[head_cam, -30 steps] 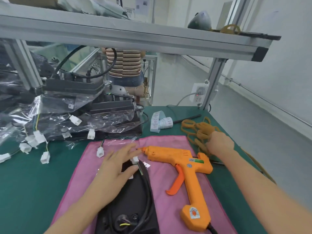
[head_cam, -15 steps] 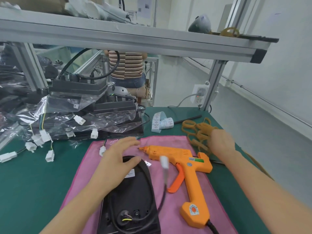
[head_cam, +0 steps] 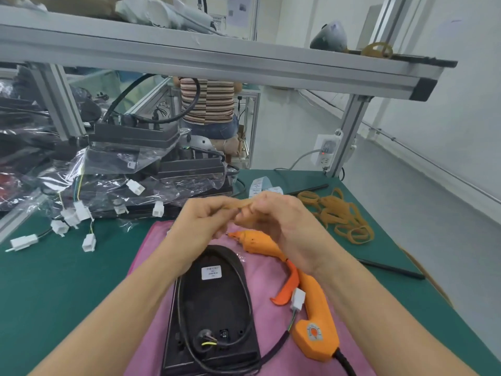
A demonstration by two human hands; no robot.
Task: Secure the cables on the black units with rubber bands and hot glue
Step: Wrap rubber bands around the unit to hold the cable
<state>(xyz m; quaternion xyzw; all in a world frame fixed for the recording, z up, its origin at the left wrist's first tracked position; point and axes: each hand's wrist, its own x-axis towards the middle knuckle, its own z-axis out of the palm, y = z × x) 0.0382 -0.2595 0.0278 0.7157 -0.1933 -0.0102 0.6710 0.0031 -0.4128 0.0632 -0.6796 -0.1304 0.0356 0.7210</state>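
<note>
Stretching between both hands — a tan band [head_cam: 235, 204], pinched by the left hand [head_cam: 202, 222] and right hand [head_cam: 273, 218] above the pink cloth [head_cam: 151, 267]. Black unit [head_cam: 214, 302] lies on the cloth below, its cable [head_cam: 245, 283] looped round the edge, white plug [head_cam: 298, 299] resting on the glue gun [head_cam: 311, 308] (orange, lying flat). More bands [head_cam: 339, 213] piled right on the green table [head_cam: 54, 280].

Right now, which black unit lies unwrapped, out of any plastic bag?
The black unit on the pink cloth, nearest the camera, cable looped on top; the others stay stacked in clear bags behind.
</note>
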